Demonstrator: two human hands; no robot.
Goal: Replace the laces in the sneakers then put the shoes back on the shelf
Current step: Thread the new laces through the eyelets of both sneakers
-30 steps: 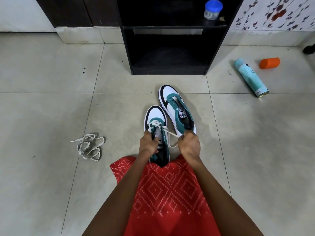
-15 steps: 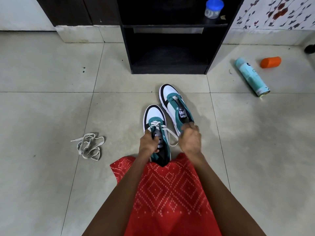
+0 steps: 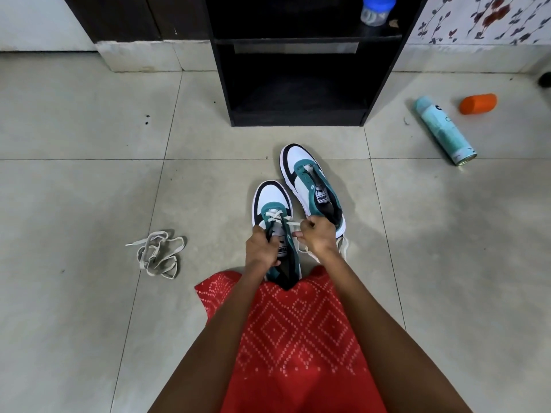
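Note:
Two white, teal and black sneakers stand on the tiled floor in front of me. The near sneaker (image 3: 272, 201) has a cream lace (image 3: 275, 217) crossed through its lowest eyelets. My left hand (image 3: 261, 248) grips this sneaker at the tongue and left eyelet side. My right hand (image 3: 318, 235) pinches the lace's right end just beside the shoe. The far sneaker (image 3: 307, 177) has no lace and lies a little right and ahead. A loose cream lace (image 3: 158, 254) is bundled on the floor to the left. The black shelf (image 3: 295, 114) stands ahead, its bottom bay open.
A light blue spray can (image 3: 444, 131) lies on the floor at the right, with an orange cap (image 3: 478, 103) beyond it. A blue-lidded jar (image 3: 377, 8) sits on the upper shelf board. My red patterned garment (image 3: 298, 338) covers the floor near me.
My right hand moved forward and left along the lace, drawing closer to the near sneaker's eyelets. My left hand stayed on the shoe.

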